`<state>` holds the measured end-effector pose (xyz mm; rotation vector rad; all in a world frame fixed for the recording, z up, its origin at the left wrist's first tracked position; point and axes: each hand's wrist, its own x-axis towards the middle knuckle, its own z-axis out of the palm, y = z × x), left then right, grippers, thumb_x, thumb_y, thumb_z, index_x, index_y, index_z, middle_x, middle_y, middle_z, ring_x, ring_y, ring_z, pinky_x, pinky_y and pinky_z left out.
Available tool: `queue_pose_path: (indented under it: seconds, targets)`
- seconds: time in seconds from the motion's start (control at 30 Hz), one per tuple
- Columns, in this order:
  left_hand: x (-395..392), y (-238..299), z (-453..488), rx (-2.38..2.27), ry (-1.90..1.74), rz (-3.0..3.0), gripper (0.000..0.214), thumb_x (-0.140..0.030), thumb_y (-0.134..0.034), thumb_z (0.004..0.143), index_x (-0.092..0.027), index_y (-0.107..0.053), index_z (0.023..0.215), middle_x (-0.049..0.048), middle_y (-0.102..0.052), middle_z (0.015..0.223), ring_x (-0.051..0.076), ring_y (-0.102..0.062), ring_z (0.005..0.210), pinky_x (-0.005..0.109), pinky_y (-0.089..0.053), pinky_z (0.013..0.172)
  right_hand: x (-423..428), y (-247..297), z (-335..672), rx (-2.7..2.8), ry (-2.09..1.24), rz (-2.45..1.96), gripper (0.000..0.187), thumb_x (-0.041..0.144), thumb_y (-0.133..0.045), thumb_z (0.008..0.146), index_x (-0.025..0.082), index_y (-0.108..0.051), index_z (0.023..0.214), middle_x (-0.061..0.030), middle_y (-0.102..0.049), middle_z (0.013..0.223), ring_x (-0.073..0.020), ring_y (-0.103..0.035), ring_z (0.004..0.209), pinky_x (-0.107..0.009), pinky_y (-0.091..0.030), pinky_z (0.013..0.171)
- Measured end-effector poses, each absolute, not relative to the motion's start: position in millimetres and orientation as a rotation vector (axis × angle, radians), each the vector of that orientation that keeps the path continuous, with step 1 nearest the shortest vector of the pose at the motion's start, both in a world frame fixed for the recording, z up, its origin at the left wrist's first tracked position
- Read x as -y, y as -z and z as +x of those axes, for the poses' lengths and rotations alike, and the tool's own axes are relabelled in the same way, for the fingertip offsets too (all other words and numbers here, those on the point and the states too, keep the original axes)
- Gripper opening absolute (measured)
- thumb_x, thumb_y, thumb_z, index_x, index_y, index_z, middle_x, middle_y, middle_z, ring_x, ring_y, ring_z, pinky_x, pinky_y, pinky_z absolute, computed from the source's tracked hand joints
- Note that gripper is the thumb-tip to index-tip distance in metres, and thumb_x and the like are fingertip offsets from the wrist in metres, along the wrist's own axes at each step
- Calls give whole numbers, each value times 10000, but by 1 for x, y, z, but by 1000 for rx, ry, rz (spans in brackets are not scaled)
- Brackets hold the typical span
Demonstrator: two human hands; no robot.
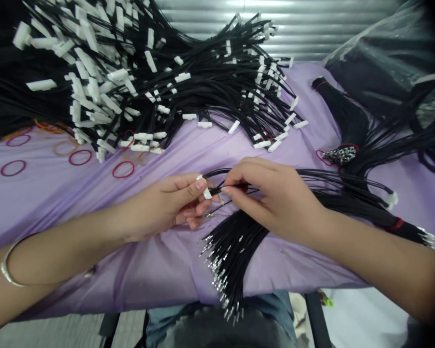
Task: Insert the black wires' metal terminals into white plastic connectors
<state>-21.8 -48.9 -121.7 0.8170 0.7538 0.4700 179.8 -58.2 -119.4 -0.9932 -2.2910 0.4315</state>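
Observation:
Between its thumb and fingers, my left hand point(177, 198) pinches a small white connector housing point(204, 187). Thin black wires run from the housing toward my right hand point(271, 193). The thumb and forefinger of my right hand are closed on a black wire point(217, 190) close beside the housing; the exact tip is too small to make out. Below my right hand, a thick bundle of black wires point(235, 246) with bare silvery terminals fans out over the table's front edge. A red band point(397, 224) ties this bundle farther right.
Piled wires with white connectors point(94, 96) cover the back left of the purple cloth point(166, 261). Red rubber bands point(80, 157) lie at left. Another tied wire bundle point(342, 113) and a clear plastic bag point(380, 48) are at back right.

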Motion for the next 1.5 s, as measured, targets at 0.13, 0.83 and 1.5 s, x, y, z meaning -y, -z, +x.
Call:
queue_pose_path:
  seconds: [0.13, 0.83, 1.5]
  targets:
    - [50, 123, -24, -770, -445, 864, 265, -316, -499, 950, -126, -502, 765, -30, -482, 646, 47, -442, 505, 152, -382, 503, 58, 122, 177, 2278, -526, -986, 88, 121, -532, 879, 112, -586, 809, -23, -579, 769, -104, -527, 724, -214, -401, 663]
    - [47, 122, -23, -711, -363, 1131, 294, -350, -475, 953, -139, -507, 751, -40, -372, 577, 55, -341, 469, 149, -269, 436, 50, 131, 177, 2313, -563, -791, 111, 123, -513, 889, 127, -560, 788, -16, -530, 742, -104, -494, 699, -215, -382, 637]
    - [47, 121, -24, -722, -391, 985, 298, -358, -487, 946, -120, -523, 770, -34, -487, 596, 44, -356, 451, 153, -324, 444, 57, 114, 186, 2507, -39, -829, 144, 137, -473, 896, 134, -613, 861, -97, -540, 883, -189, -491, 827, -329, -432, 719]
